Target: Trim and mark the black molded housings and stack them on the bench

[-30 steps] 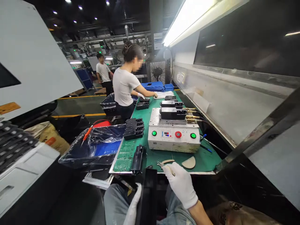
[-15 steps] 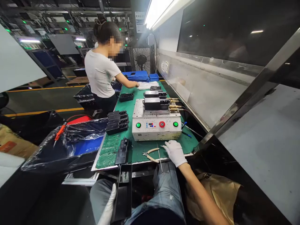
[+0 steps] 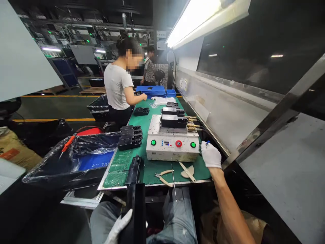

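Beside the right side of the white control box (image 3: 172, 155), I have the gloved right hand (image 3: 211, 155) at the blue-tipped tool (image 3: 207, 143); its fingers are bent, but I cannot tell whether they have closed on it. Low at the near left, the left hand (image 3: 120, 224) grips the long black part (image 3: 138, 213), thumb on its upper side and a fingertip just showing on its right. The part is tilted toward the near edge of the green table (image 3: 148, 177), its far end by another black part (image 3: 134, 171); I cannot tell if they touch.

To do this well, I judge I should pinch the tool with thumb and forefinger, lift straight up and keep the knuckles off the right green button (image 3: 193, 144). The left grip should stay firm but light, so the part does not twist or scrape.

The angled metal post (image 3: 274, 108) limits room to the right, and brass fittings (image 3: 193, 126) stick out beyond the hand. Nearer me, cutters (image 3: 166, 183), a thin rod (image 3: 174, 184) jutting past the edge, and a pale strip (image 3: 187, 172) across a half-round piece (image 3: 191, 169) lie between the hands and could snag a low return. At the far left, a co-worker (image 3: 118, 84) stands well apart from both hands
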The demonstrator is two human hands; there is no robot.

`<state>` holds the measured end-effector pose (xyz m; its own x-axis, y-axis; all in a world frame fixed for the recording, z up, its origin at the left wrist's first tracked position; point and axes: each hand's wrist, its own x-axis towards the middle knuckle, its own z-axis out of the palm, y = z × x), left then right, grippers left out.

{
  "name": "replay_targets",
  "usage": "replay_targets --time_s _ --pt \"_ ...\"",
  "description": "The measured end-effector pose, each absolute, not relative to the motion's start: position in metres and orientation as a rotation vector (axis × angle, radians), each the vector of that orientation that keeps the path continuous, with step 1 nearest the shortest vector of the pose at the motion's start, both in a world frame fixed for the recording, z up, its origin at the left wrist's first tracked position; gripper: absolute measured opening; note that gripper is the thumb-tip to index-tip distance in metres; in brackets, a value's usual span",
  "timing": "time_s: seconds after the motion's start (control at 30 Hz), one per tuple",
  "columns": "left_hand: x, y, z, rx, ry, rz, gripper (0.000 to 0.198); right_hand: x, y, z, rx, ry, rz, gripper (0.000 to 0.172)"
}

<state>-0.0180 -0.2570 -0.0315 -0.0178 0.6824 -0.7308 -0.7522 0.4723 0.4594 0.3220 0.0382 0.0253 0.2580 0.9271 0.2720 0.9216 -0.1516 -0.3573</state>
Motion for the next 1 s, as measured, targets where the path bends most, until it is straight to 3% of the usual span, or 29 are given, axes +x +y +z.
replay_targets --time_s 0.1,0.3,0.4,0.8,1.0 --pt "-0.013 -0.247 -0.029 0.197 1.143 1.123 0.048 0.309 0.007 0.045 -1.766 -1.607 -0.100 0.058" --pt "0.003 -0.227 0.004 0.527 1.317 1.115 0.076 0.248 -0.072 0.096 -1.153 -1.500 0.766 0.060" --pt "0.008 -0.222 0.020 0.688 1.389 1.071 0.079 0.226 -0.097 0.111 -1.054 -1.489 0.928 0.055" --pt "0.014 -0.232 0.041 0.881 1.466 1.047 0.074 0.209 -0.117 0.110 -1.092 -1.627 0.994 0.050" --pt "0.012 -0.236 0.048 0.903 1.468 1.001 0.073 0.209 -0.112 0.107 -1.081 -1.663 0.862 0.047"
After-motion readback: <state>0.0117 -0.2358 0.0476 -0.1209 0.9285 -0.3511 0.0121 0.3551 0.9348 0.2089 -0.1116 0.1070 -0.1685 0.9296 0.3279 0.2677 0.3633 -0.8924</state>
